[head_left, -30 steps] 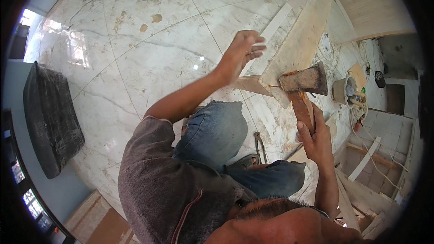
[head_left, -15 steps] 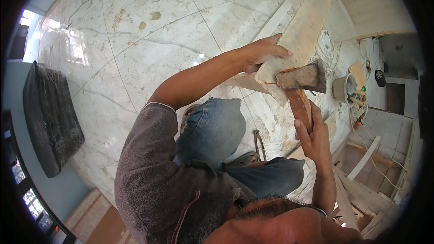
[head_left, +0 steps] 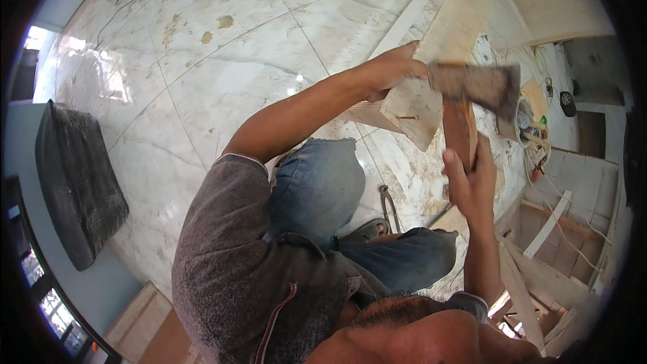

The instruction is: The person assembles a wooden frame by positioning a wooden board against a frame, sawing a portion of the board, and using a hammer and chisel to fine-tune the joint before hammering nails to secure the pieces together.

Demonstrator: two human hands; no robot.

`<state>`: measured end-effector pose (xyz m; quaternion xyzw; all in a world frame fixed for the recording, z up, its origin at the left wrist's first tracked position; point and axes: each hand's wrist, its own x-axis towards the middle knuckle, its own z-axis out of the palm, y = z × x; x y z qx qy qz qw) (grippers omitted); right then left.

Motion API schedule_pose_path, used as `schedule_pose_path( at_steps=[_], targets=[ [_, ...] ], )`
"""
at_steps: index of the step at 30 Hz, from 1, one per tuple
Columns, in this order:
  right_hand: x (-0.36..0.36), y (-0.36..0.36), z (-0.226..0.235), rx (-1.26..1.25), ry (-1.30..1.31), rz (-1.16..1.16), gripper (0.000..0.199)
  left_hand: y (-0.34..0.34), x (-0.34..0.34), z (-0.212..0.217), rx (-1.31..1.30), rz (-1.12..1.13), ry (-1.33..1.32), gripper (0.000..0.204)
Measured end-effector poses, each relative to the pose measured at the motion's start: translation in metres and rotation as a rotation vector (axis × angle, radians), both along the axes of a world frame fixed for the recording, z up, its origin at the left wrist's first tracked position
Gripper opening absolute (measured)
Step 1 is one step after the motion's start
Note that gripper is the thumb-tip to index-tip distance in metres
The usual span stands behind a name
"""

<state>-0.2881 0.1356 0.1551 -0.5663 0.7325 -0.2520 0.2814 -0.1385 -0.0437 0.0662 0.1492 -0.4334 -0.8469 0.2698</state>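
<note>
My right hand (head_left: 474, 185) is wrapped round the wooden handle of a hatchet (head_left: 475, 86). Its broad, worn metal head is raised over the side of a long pale wooden board (head_left: 453, 30). My left hand (head_left: 397, 71) grips that board near its close end, the thumb over the top and the other fingers partly hidden. A nail (head_left: 406, 118) sticks out of the board close to its broken-looking tip, below my left hand. The hatchet head is apart from the nail, to its upper right.
Pincers (head_left: 388, 207) lie on the marble-tiled floor (head_left: 236, 104) by my sandalled foot. A bucket with tools (head_left: 529, 128) stands to the right, near cables and loose boards (head_left: 547, 224). At the left rests a plastic-wrapped black object (head_left: 81, 185).
The hatchet has moved up and to the right, away from the nail, which now shows more plainly. My left hand stays on the board.
</note>
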Motion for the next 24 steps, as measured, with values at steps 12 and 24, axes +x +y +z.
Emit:
schedule_pose_path(
  at_steps=[12, 24],
  targets=[
    [0.032, -0.064, -0.037, -0.236, -0.568, -0.271, 0.06, -0.009, 0.016, -0.014, -0.001, 0.319, -0.151, 0.054],
    [0.039, -0.065, -0.036, -0.222, -0.533, -0.332, 0.063, 0.054, 0.063, -0.071, -0.541, 0.451, -0.031, 0.048]
  ],
)
